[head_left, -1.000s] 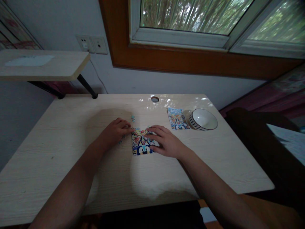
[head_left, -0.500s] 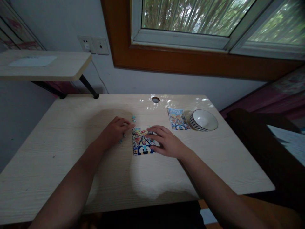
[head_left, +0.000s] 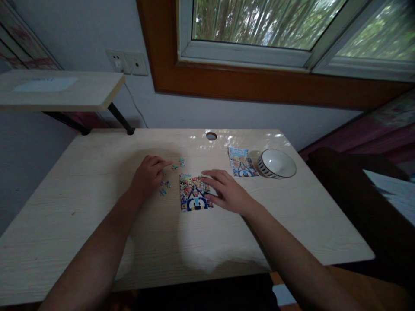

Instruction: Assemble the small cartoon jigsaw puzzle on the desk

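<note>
A partly assembled jigsaw puzzle (head_left: 196, 196) lies flat on the desk, with a blue cartoon dog face along its lower edge and a crowded colourful pattern above. My right hand (head_left: 227, 190) rests at its right side, fingers apart and fingertips on the puzzle. Left of it, my left hand (head_left: 147, 172) hovers low or touches the desk, index finger stretched toward a loose green puzzle piece (head_left: 174, 166); nothing shows in its fingers. Another loose piece (head_left: 182, 162) lies just beyond. Several more pieces (head_left: 166, 184) sit below my left fingers, some partly hidden by them.
A printed picture sheet (head_left: 243, 163) with the same dog design lies at the right, beside a white bowl (head_left: 278, 163) with a striped outside. The desk (head_left: 210, 246) has a cable hole (head_left: 211, 136) at the back. A raised shelf (head_left: 90, 93) stands at the back left.
My left hand has drawn back left from the puzzle's upper left corner, uncovering a green piece and others on the desk. My right hand stays nearly in place.
</note>
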A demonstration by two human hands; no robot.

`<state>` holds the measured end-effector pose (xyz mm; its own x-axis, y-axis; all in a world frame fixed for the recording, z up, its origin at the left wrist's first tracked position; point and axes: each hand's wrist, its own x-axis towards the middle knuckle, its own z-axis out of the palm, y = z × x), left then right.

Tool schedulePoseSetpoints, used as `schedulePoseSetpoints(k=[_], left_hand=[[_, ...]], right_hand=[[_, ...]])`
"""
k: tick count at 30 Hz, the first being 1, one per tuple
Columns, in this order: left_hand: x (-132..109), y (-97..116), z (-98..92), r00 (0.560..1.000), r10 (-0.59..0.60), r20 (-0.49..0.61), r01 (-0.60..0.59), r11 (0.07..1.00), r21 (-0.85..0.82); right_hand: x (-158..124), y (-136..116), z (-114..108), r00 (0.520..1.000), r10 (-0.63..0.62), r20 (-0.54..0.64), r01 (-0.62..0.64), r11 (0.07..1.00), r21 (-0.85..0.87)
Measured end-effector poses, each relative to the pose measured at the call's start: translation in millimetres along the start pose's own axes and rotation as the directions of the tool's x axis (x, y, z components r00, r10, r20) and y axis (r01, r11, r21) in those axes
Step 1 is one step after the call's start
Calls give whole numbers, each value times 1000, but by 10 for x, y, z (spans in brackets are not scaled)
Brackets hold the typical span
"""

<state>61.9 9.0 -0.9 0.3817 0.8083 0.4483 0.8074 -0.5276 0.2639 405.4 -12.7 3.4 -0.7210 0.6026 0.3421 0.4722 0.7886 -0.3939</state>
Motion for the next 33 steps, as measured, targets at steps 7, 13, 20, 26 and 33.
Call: schedulePoseSetpoints(k=[7,13,20,26,33], left_hand=[[-19,-87,39,995,-100,-20,100,995,-3],[-19,-103,63,996,-85,8,85,996,-1],[-20,-109,63,992,-118,30,119,993,-6],[-31,-137,88,994,-103,31,104,994,-21],[-25,-113,74,994,-100,31,101,995,-10]], right_hand=[[2,18,22,999,37,-21,-37,999,-18],[-4,41,30,999,36,-21,-36,999,2],[10,25,11,999,49,-15,-49,999,4],[19,16,7,999,46,-15,-46,999,-4],[-6,62,41,998,52,-23,-52,999,13]])
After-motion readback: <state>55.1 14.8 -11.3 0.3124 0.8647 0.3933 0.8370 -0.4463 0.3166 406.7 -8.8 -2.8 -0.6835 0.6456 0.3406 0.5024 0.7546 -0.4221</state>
